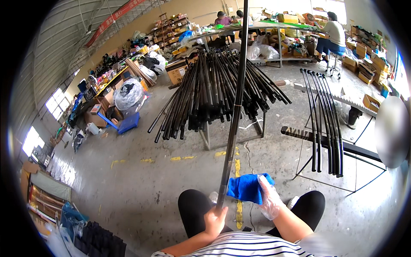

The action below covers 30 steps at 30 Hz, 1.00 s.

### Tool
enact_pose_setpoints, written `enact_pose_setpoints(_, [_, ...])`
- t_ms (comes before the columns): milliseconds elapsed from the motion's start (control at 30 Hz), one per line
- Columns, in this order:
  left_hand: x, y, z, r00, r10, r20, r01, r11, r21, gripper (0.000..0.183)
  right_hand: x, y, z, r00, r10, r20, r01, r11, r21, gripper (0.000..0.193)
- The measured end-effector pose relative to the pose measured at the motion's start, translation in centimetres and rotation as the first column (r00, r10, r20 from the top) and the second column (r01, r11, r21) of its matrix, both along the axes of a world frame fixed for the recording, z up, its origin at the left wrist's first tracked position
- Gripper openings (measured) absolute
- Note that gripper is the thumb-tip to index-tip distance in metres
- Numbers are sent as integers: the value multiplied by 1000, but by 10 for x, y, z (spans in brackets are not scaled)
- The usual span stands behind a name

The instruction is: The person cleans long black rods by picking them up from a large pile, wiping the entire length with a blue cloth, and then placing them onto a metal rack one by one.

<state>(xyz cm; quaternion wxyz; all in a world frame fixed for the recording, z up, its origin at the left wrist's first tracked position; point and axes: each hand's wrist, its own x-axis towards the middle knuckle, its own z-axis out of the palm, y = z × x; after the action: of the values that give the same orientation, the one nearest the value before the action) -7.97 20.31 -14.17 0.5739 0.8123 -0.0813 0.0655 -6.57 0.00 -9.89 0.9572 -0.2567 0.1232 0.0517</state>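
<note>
Holding the long black pole (235,124) near its low end, the left hand (215,217) has its fingers wrapped around the shaft, so this grip is clenched on it. The very end of the pole is hidden in the hand. The pole stands in front of the person, above the space between the two knees (192,210). Its long axis goes steeply upward and away from the body, with a small lean to the right, and its far end points out past the upper edge of the view.

The right hand (270,199), in a clear plastic glove (272,210), grasps a blue cloth (245,189). The cloth is just beside the pole, on its right side; I cannot tell if they touch.

Behind the pole, a big pile of black poles (209,90) lies on a metal stand (206,138), and these poles spread like a fan toward the person. At the right, a short row of poles (319,128) rests across a black rack (361,152), their axes almost parallel. A yellow line (239,210) marks the grey floor (171,184). Farther back, a seated person (335,36) is at a long table (261,24).
</note>
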Motion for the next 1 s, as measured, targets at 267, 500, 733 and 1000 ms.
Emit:
enact_pose_setpoints(267, [-1, -1, 0, 1000, 3, 31, -2, 1000, -25, 27, -1, 3, -12, 999, 19, 48, -20, 1000, 13, 42])
enact_pose_setpoints(500, [-4, 2, 8, 997, -46, -63, 44, 999, -31, 20, 1, 6, -9, 999, 9, 37, -10, 1000, 21, 41])
enact_pose_setpoints(733, [-6, 1, 7, 998, -49, -34, 48, 998, -27, 23, 2, 5, 2, 991, 53, 126, -50, 998, -27, 44])
enact_pose_setpoints(1000, [-9, 1, 13, 996, -59, -66, 56, 998, -40, 20, 5, 6, 0, 990, 60, 131, -59, 998, -12, 47])
